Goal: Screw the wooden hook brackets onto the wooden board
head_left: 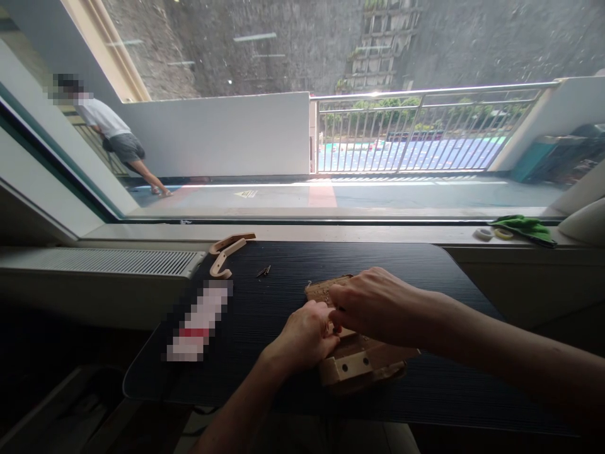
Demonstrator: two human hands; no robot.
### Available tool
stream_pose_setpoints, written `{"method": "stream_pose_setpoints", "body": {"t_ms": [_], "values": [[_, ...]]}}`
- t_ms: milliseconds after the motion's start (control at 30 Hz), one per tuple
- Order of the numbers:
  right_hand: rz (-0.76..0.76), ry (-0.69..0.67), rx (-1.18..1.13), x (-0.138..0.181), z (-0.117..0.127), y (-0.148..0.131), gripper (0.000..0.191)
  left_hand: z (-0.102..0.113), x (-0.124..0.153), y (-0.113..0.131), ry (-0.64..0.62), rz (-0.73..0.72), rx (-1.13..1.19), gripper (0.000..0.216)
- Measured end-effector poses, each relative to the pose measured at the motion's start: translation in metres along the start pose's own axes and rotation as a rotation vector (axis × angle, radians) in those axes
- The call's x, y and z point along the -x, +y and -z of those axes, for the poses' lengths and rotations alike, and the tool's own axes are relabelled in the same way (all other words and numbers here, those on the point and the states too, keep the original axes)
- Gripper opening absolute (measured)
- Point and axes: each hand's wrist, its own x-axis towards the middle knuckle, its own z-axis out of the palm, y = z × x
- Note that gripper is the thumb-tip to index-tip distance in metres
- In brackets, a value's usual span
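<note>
Over the dark table, my left hand (pixel 307 334) is closed, its fingertips against my right hand. Whatever the left fingers hold is hidden. My right hand (pixel 368 306) is also closed, bent down from above, and what it grips cannot be made out. Beneath both hands lies a worn brown board (pixel 326 290) with crumbs on it. At its near edge, a pale wooden piece (pixel 347 369) shows two dark round holes. My hands cover the middle of the board.
Two curved wooden hooks (pixel 227 255) lie at the table's far left edge, near a few small screws or nails (pixel 265 271). A blurred pink item (pixel 198 325) rests on the left. Tape rolls (pixel 483 234) and a green glove (pixel 524 228) are on the sill. Outside the window, a person (pixel 111 123) leans.
</note>
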Motion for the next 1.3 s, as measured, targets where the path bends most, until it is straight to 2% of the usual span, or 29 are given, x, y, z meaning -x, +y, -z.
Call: {"method": "stream_pose_setpoints", "body": {"t_ms": [233, 533, 800, 1000, 1133, 1300], "values": [[0.067, -0.009, -0.022, 0.006, 0.013, 0.002, 0.004, -0.002, 0.001, 0.001, 0.023, 0.021, -0.015, 0.01], [0.007, 0.034, -0.068, 0.004, -0.003, 0.006, 0.007, -0.002, 0.0, -0.001, 0.024, -0.011, -0.03, 0.007], [0.074, -0.04, -0.036, 0.005, 0.017, 0.005, 0.007, 0.001, 0.001, 0.003, -0.016, 0.038, -0.015, 0.012], [0.048, 0.025, -0.001, 0.0, 0.003, 0.006, 0.006, -0.002, 0.001, 0.0, 0.021, -0.013, -0.02, 0.006], [0.012, 0.021, 0.018, 0.004, 0.005, 0.007, 0.013, -0.002, 0.0, 0.0, 0.027, -0.03, -0.029, 0.003], [0.052, 0.007, -0.065, 0.008, 0.013, 0.008, 0.004, 0.001, 0.0, 0.004, -0.004, 0.029, -0.021, 0.01]]}}
